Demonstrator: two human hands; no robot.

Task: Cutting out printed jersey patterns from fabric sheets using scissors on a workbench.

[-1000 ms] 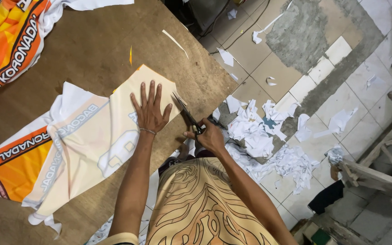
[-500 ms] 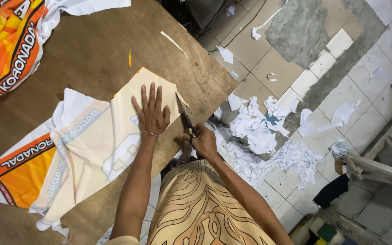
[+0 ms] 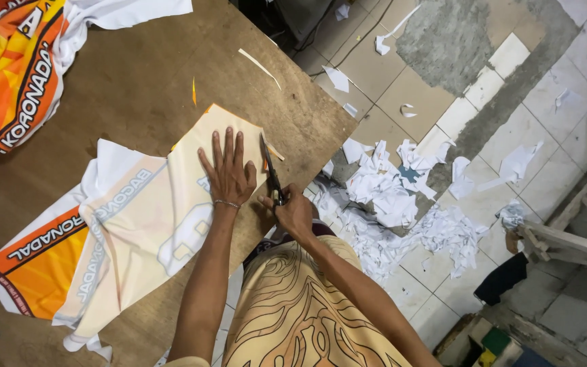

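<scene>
My left hand (image 3: pixel 228 173) lies flat, fingers spread, on a pale cream printed fabric piece (image 3: pixel 147 224) spread over the brown table (image 3: pixel 137 81). My right hand (image 3: pixel 293 212) grips black scissors (image 3: pixel 270 171), whose blades run along the fabric's right edge just beside my left hand. Under the cream piece, an orange and white printed cloth (image 3: pixel 32 268) sticks out at the lower left.
An orange, yellow and white jersey cloth (image 3: pixel 15 75) lies bunched at the table's top left. Thin offcut strips (image 3: pixel 259 66) lie near the table's far edge. White fabric scraps (image 3: pixel 402 204) litter the tiled floor to the right. A wooden frame (image 3: pixel 579 231) stands at the right.
The scissors have moved forward along the fabric's right edge. My left hand has stayed pressed flat on the cream piece, and the view has shifted slightly.
</scene>
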